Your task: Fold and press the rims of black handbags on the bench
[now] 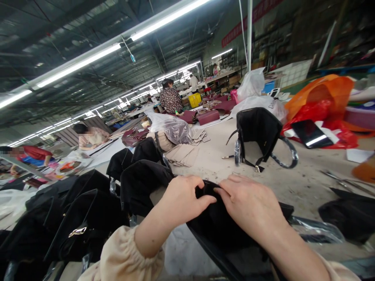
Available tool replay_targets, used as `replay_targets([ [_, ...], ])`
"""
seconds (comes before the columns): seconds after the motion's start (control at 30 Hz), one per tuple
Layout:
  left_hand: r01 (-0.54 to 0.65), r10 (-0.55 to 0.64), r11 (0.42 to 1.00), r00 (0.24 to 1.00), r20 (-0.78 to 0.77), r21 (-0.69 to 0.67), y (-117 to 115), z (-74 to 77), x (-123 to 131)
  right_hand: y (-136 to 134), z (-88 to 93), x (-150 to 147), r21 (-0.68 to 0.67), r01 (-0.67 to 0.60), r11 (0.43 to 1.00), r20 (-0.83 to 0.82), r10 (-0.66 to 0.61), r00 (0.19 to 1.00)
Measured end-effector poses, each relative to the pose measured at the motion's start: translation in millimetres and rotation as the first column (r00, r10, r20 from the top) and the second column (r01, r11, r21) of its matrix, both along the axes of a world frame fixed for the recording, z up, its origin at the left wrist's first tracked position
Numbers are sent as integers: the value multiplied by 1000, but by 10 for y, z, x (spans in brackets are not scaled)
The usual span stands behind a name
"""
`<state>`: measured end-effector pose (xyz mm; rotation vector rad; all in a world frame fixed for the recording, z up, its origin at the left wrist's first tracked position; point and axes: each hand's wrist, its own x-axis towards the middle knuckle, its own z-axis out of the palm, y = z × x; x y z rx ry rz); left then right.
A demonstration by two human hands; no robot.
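Note:
A black handbag point(222, 230) lies in front of me with its mouth facing up. On its far rim, my left hand point(186, 197) pinches the black edge between thumb and fingers. Close beside it, my right hand point(249, 199) grips the same rim, fingers curled over it. A plastic-wrapped handle point(319, 230) sticks out to the right of the bag. Part of the bag's body is hidden behind my right forearm.
Several black bags point(84, 218) crowd the left side. Another black bag point(258, 132) stands ahead, near a tablet point(312, 133) on red plastic. Beige card pieces point(183, 154) lie mid-table, scissors point(340, 179) at right. Co-workers, one in a patterned top point(170, 99), are farther off.

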<state>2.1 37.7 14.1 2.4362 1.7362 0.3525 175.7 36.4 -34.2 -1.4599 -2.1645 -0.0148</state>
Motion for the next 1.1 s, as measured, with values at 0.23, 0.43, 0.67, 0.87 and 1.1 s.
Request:
replay_targets([
  [0.23,-8,3,994,999,43,105,86,-160,-46,-24,-12,1,87,-12,996,1,12,1000],
  [0.43,-30,25,995,998,64,93,136,-164,-35,-33,-10,0,82,-1,997,-3,1,1000],
  [0.67,-100,93,993,990,108,64,135,-166,5,-12,-36,-4,68,0,998,21,-1,1000],
  [0.87,-89,80,989,993,82,115,142,-201,2,-9,-29,-19,86,-6,996,77,-1,997],
  [1.1,-23,25,989,1000,-14,145,132,-223,-57,-61,96,-14,45,22,999,194,-31,981],
])
